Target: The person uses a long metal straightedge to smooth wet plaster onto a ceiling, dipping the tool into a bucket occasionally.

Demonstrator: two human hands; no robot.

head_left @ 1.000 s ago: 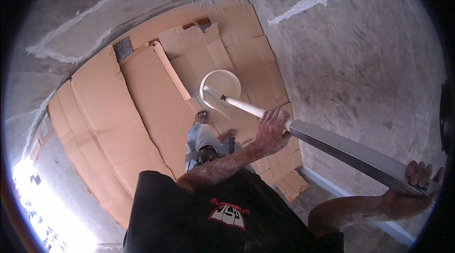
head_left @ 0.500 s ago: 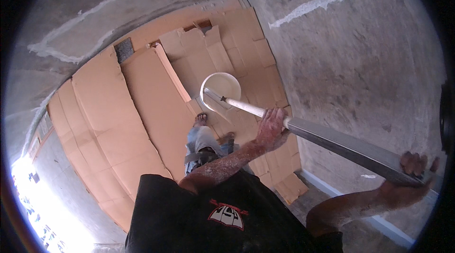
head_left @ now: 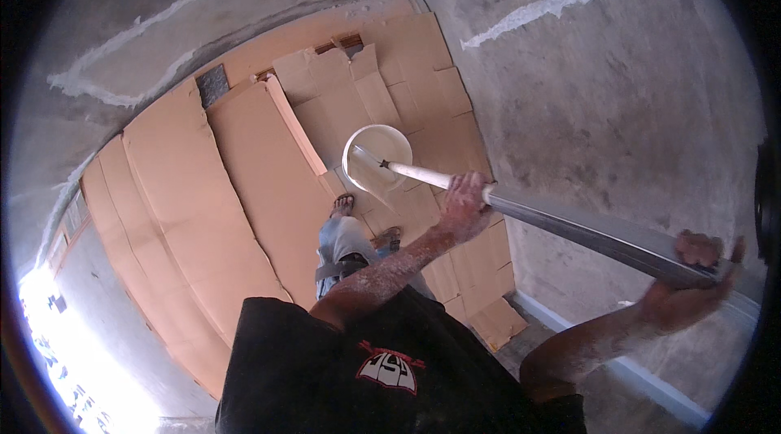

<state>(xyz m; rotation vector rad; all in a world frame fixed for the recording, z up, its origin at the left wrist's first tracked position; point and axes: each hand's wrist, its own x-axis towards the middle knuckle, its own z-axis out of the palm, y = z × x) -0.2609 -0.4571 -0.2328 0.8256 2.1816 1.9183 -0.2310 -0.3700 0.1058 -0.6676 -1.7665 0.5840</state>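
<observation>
Hands [head_left: 464,205] [head_left: 691,279] clasped around long pole [head_left: 586,231] over white bucket [head_left: 378,159].

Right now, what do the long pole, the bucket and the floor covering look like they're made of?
Pole: probably metal, grey with a dull sheen; its far end is white, maybe coated.
Bucket: likely plastic, smooth and white.
Floor covering: flattened brown cardboard, matte, with visible seams.

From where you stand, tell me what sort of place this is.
Probably a bare room under renovation: rough grey walls with white filler streaks, cardboard sheets covering the floor, and a white bucket below a long pole.
</observation>
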